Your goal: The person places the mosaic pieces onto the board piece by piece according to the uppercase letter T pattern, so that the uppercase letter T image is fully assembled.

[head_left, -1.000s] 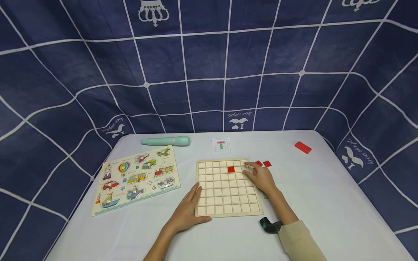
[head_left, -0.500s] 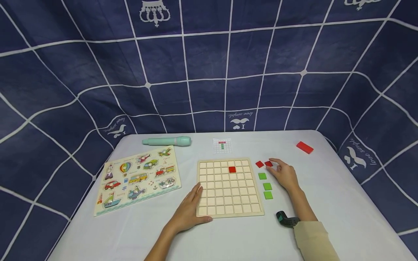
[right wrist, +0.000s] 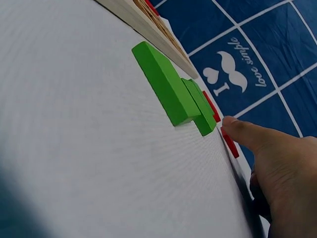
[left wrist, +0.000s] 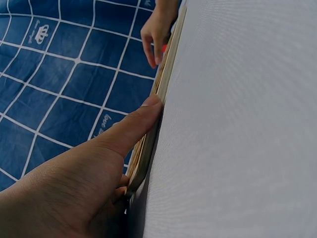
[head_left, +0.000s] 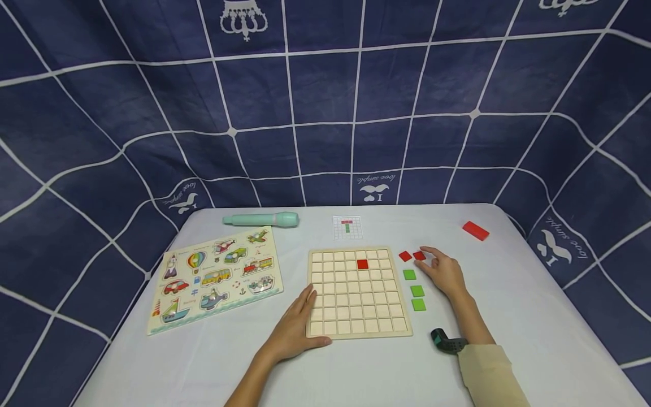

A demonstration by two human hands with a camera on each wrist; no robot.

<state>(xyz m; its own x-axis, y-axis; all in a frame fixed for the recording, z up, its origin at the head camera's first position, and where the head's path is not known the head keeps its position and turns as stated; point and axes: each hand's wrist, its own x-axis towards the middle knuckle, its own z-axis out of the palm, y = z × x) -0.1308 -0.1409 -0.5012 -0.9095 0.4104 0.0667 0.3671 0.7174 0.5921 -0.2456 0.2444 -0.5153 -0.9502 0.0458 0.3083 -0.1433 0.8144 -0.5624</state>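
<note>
A wooden grid board (head_left: pixel 360 337) lies on the table with one red tile (head_left: pixel 363 264) in an upper cell. My left hand (head_left: pixel 292 328) rests at its near left corner, fingers along the left edge and thumb (left wrist: pixel 141 119) straight against the near edge. To the right of the board, my right hand (head_left: pixel 444 273) has its thumb and index finger on either side of a loose red tile (head_left: pixel 419 256), pinching it at the table surface. Another red tile (head_left: pixel 404 256) lies just left of it. Several green tiles (head_left: pixel 417 290) form a column beside the board's right edge.
A small pattern card (head_left: pixel 348 228) with a red and green T lies behind the board. A vehicle puzzle board (head_left: pixel 203 311) is at the left, with a mint-green cylindrical object (head_left: pixel 261 220) behind it. A red block (head_left: pixel 476 230) sits far right.
My right hand has moved right, from the board's upper right to the loose red tile, uncovering the green tiles; it barely moves in the last half second. The left hand stays put.
</note>
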